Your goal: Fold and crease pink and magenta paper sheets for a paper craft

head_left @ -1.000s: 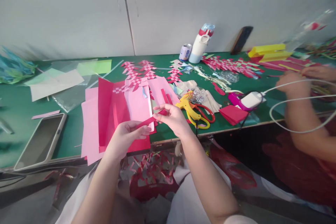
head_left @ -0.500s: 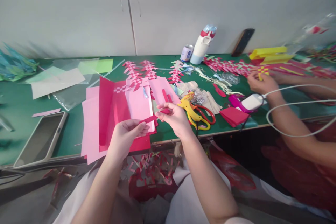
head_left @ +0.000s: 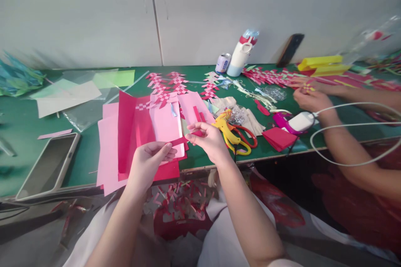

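The left hand (head_left: 152,159) and right hand (head_left: 205,138) pinch a red strip (head_left: 178,141) between thumbs and fingers at the centre of the frame, in front of a pink sheet (head_left: 164,123). The strip looks like paper: nearly weightless, flat, matte, probably springy along its length yet quick to crease or tear. It is best taken near its ends, flat between fingertip pads, without squeezing a fold into it. Right of centre, the scissors (head_left: 230,133) have smooth, hard yellow handles. Woven pieces (head_left: 178,83) behind show small pink-and-red checks and pointed edges.
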`<state>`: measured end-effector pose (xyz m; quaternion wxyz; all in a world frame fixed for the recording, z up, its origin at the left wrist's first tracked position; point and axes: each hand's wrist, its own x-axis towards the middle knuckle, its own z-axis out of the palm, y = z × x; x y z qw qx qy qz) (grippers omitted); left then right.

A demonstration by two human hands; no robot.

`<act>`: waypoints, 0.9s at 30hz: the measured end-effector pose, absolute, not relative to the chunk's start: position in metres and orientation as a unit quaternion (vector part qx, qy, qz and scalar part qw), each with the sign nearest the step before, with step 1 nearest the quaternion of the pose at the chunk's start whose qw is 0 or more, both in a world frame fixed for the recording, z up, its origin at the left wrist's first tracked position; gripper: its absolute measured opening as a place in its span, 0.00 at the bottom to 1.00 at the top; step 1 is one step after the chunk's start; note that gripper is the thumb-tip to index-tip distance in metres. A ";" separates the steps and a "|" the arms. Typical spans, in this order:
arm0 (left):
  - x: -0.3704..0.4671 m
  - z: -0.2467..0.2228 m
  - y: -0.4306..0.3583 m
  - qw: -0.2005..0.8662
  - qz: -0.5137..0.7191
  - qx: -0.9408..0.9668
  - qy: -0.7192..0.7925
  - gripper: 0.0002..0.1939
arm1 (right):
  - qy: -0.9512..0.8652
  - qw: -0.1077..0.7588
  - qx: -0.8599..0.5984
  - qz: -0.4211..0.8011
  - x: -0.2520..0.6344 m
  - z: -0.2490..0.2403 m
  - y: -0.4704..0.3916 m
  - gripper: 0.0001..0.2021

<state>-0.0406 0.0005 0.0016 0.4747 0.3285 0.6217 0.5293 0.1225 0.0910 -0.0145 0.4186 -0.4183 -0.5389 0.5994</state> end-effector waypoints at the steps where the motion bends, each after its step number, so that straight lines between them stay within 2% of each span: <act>1: -0.041 0.002 0.000 0.475 0.528 0.329 0.622 0.13 | -0.540 0.417 -0.418 0.600 0.123 -0.014 0.091 0.20; 19: -0.043 0.003 0.000 0.471 0.517 0.343 0.627 0.14 | -0.552 0.400 -0.419 0.600 0.123 -0.016 0.092 0.19; 27: -0.052 0.005 0.000 0.472 0.502 0.326 0.647 0.15 | -0.516 0.403 -0.400 0.641 0.129 -0.009 0.094 0.19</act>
